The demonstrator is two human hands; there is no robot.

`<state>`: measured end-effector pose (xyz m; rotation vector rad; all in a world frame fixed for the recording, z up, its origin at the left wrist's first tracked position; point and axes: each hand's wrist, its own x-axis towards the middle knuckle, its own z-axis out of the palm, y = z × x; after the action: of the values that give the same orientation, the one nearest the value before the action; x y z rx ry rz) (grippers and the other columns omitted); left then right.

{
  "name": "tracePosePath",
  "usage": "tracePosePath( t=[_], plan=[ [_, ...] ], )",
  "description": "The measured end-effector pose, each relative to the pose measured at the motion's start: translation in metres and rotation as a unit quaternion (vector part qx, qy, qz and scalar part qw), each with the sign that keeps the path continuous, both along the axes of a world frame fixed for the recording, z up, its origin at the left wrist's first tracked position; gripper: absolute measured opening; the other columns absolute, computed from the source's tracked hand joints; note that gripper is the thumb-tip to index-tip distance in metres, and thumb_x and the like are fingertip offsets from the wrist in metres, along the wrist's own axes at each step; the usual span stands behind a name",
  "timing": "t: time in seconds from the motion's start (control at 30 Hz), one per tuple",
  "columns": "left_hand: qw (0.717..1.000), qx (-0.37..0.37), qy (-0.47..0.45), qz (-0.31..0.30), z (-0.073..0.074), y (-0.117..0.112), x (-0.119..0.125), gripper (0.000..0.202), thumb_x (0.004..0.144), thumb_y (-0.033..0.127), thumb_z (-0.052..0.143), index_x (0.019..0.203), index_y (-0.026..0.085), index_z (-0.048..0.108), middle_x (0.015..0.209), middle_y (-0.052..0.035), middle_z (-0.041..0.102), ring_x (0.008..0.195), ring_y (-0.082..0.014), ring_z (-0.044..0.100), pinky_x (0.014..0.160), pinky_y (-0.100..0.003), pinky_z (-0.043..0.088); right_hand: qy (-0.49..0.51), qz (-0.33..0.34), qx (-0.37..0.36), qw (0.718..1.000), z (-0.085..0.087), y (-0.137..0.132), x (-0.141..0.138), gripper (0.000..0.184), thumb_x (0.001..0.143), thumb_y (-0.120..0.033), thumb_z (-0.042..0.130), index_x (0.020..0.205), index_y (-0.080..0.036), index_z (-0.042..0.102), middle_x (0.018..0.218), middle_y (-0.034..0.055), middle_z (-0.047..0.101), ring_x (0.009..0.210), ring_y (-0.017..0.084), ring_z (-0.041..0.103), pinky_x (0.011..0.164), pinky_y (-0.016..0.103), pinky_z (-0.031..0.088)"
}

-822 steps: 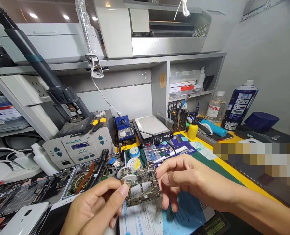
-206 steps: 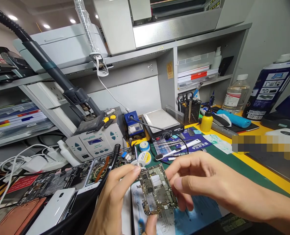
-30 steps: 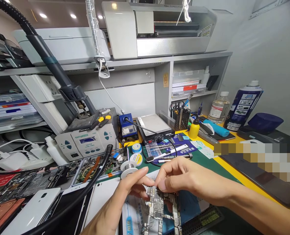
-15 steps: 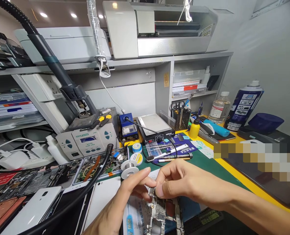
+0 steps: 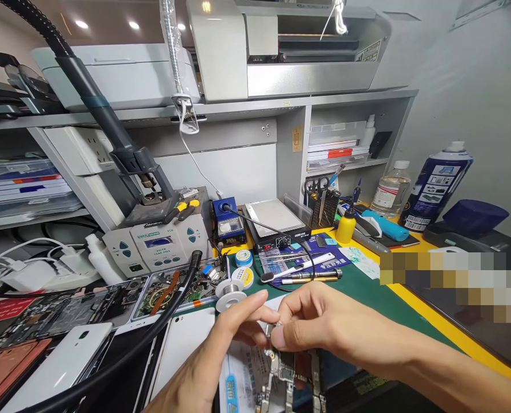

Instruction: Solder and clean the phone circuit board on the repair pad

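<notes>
A phone circuit board (image 5: 286, 370) stands on end low in the middle of the head view, over a blue-and-white printed sheet (image 5: 243, 378). My left hand (image 5: 221, 350) comes up from the bottom edge and pinches the board's top left corner with thumb and fingers. My right hand (image 5: 320, 327) reaches in from the right, its thumb and forefinger pinched on the board's top edge. The lower part of the board runs out of frame.
A black flexible hose (image 5: 122, 355) crosses the left foreground over opened phones (image 5: 74, 312). A solder spool (image 5: 231, 297), tins, pens (image 5: 307, 275), a rework station (image 5: 161, 244), a hot plate (image 5: 273, 221), a yellow bottle (image 5: 345, 226) and a spray can (image 5: 434, 186) crowd the bench behind.
Over the last second both hands and the board have slid slightly right and lower in view. Earlier the board was held higher and flat-on; now it is upright and partly cut off.
</notes>
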<state>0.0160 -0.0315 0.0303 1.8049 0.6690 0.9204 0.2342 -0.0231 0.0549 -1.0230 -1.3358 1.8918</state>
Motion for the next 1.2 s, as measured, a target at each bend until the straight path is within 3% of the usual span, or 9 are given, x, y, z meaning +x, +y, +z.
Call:
tracePosePath(
  t=[0.23,0.47,0.63,0.73,0.83,0.93,1.03,1.13,1.2],
  plan=[
    [0.997,0.018,-0.011,0.069,0.004,0.001,0.002,0.071,0.079,0.036,0.074,0.146,0.033,0.049,0.142,-0.0101,0.06,0.112,-0.0306,0.067,0.099,-0.046,0.055,-0.009,-0.085,0.003,0.996,0.002,0.003,0.0,0.033,0.071,-0.04,0.082,0.061,-0.015,0.063,0.055,-0.0028,0.057,0.052,0.011,0.053,0.06,0.027,0.046],
    [0.978,0.089,0.013,0.188,-0.001,-0.001,0.009,0.086,0.064,0.023,0.087,0.14,0.041,0.052,0.128,-0.0017,0.067,0.123,-0.0364,0.062,0.11,-0.048,0.05,0.002,-0.154,0.04,0.987,-0.004,0.01,0.006,0.031,0.078,-0.041,0.078,0.07,-0.013,0.065,0.065,0.0018,0.065,0.061,0.014,0.058,0.064,0.027,0.041],
    [0.967,0.048,0.012,0.248,-0.008,-0.005,0.012,0.078,0.067,0.026,0.087,0.136,0.039,0.055,0.123,-0.0016,0.066,0.126,-0.0355,0.059,0.107,-0.044,0.051,0.022,-0.178,0.053,0.982,-0.007,0.011,0.009,0.027,0.083,-0.038,0.074,0.073,-0.014,0.065,0.07,0.0033,0.067,0.065,0.015,0.057,0.067,0.03,0.041],
    [0.967,0.008,0.026,0.255,-0.007,-0.002,0.01,0.063,0.077,0.033,0.08,0.135,0.033,0.054,0.118,-0.0046,0.066,0.109,-0.0281,0.065,0.093,-0.037,0.056,0.035,-0.192,0.073,0.978,-0.008,0.01,0.009,0.025,0.084,-0.035,0.074,0.073,-0.015,0.065,0.07,0.0019,0.067,0.067,0.016,0.058,0.069,0.03,0.041],
    [0.973,-0.075,0.005,0.217,-0.002,0.004,0.009,0.053,0.086,0.044,0.071,0.132,0.025,0.053,0.103,-0.0063,0.068,0.087,-0.0201,0.065,0.075,-0.031,0.054,0.035,-0.2,0.08,0.976,-0.008,0.009,0.008,0.025,0.082,-0.033,0.076,0.068,-0.016,0.064,0.067,0.0006,0.066,0.067,0.015,0.058,0.068,0.03,0.04],
    [0.968,-0.172,-0.04,0.179,0.002,0.007,0.011,0.061,0.08,0.052,0.075,0.129,0.02,0.055,0.093,-0.0061,0.068,0.082,-0.0179,0.063,0.069,-0.027,0.051,0.033,-0.197,0.07,0.977,-0.008,0.009,0.007,0.025,0.082,-0.033,0.076,0.068,-0.016,0.064,0.067,0.0009,0.067,0.066,0.015,0.058,0.067,0.029,0.04],
    [0.956,-0.217,-0.048,0.193,0.003,0.005,0.015,0.064,0.07,0.053,0.083,0.119,0.019,0.062,0.089,-0.0057,0.069,0.074,-0.015,0.06,0.057,-0.023,0.044,0.049,-0.193,0.065,0.978,-0.01,0.009,0.006,0.024,0.084,-0.034,0.075,0.072,-0.015,0.065,0.071,0.0019,0.068,0.067,0.016,0.061,0.067,0.029,0.042],
    [0.952,-0.237,0.004,0.195,0.007,0.001,0.018,0.051,0.068,0.057,0.082,0.095,0.016,0.07,0.067,-0.0009,0.062,0.054,-0.0083,0.046,0.044,-0.021,0.026,0.054,-0.189,0.06,0.979,-0.012,0.008,0.004,0.024,0.085,-0.034,0.074,0.075,-0.014,0.066,0.072,0.0027,0.068,0.067,0.016,0.063,0.067,0.029,0.044],
    [0.952,-0.234,0.041,0.192,0.011,-0.001,0.018,0.046,0.07,0.06,0.078,0.083,0.016,0.072,0.053,0.0032,0.051,0.047,-0.0062,0.036,0.044,-0.023,0.02,0.052,-0.187,0.058,0.979,-0.012,0.008,0.003,0.024,0.084,-0.034,0.075,0.075,-0.014,0.066,0.073,0.0027,0.068,0.068,0.016,0.063,0.067,0.029,0.044]
  ],
)
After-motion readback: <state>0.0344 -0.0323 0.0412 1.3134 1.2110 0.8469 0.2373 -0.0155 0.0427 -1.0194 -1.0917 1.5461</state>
